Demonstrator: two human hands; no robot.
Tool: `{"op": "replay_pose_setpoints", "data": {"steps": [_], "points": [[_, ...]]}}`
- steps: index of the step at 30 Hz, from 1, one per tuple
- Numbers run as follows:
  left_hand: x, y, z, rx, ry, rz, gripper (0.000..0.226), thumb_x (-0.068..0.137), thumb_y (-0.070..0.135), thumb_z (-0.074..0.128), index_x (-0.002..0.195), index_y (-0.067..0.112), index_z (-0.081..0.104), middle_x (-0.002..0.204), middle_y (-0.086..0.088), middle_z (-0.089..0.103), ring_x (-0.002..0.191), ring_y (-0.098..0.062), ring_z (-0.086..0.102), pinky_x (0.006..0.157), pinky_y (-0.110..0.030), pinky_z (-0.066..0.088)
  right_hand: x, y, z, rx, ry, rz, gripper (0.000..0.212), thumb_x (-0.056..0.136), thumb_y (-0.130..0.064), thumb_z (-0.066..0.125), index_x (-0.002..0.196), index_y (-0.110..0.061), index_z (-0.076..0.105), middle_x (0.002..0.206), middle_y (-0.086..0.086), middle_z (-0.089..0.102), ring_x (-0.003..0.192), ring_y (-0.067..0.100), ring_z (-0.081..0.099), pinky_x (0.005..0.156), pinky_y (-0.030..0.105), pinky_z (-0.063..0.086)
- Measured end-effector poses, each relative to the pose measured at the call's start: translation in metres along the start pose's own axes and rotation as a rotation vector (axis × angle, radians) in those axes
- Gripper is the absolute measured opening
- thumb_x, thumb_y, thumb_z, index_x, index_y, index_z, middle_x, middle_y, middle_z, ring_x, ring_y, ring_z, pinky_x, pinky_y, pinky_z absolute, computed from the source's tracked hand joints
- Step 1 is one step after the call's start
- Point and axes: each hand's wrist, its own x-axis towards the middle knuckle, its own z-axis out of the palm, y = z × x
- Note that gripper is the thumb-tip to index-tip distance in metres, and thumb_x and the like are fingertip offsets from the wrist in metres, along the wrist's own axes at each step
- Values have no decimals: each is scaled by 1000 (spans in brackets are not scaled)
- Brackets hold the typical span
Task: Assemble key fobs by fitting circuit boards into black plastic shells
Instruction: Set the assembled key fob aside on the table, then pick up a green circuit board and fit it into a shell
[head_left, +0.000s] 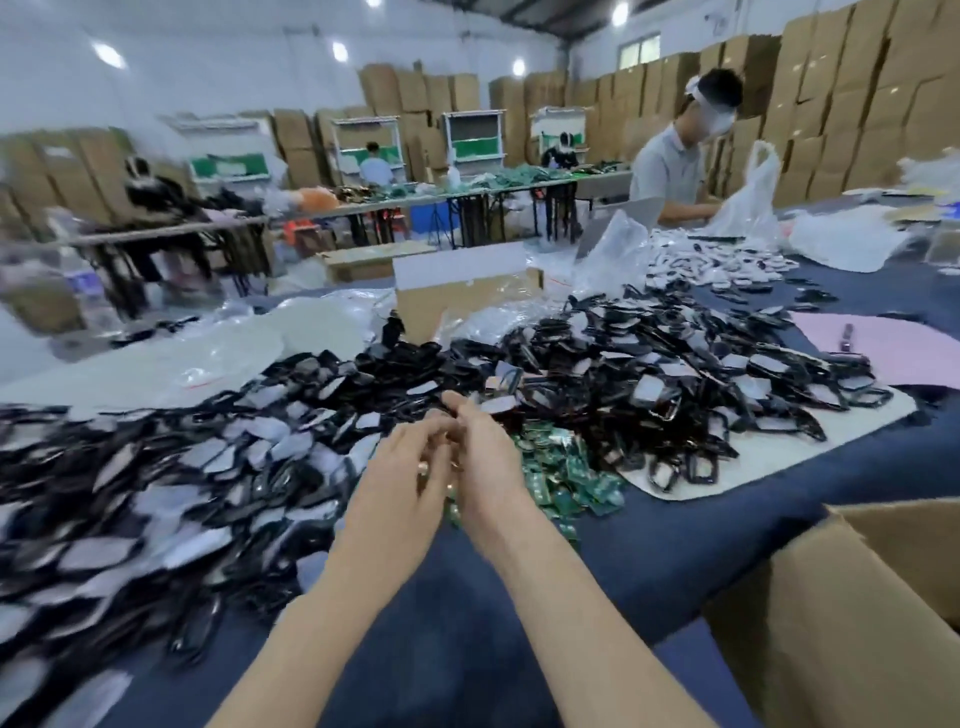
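The left hand (400, 467) and right hand (485, 457) met at the frame's centre, fingertips drawn together, probably to seat a board in a shell. Blur hid whether either gripped anything. Green circuit boards (569, 483) lay just right of them and black shells (156, 467) were heaped alongside, within reach. A blue-covered desk (675, 530) carried everything, and stacked cartons (831, 104) lined the room.

— What are you holding?
— Can't tell. My left hand (400, 483) and right hand (485, 457) meet fingertip to fingertip, and anything between them is hidden and smeared.
— And the carton?
— The cardboard box (857, 597) runs off the right edge.
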Motion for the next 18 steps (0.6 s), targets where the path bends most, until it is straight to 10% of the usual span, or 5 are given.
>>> {"op": "replay_pose_setpoints", "data": {"steps": [6,10,18], "points": [[-65,-88,-50,369,-189,-84,44,97,45,59,135,21,56,128,15,50,128,-15,45,110,-27,34,3,43,60,-206,-53,17,25,107,-13,43,106,-23,65,94,-3,69,80,12,61,74,26,49],[-62,-99,-55,572,-313,-16,70,89,72,31,141,28,50,144,8,46,136,-19,38,116,-33,28,9,54,84,-354,-71,-95,24,107,-17,42,108,-27,64,101,-6,69,81,4,62,67,13,49],[-7,-91,-39,785,-437,80,66,91,46,8,124,19,58,135,-3,54,132,-27,37,107,-37,28,35,52,118,-694,-191,-365,21,106,-23,40,114,-31,58,95,-8,66,42,2,41,44,15,33]]}}
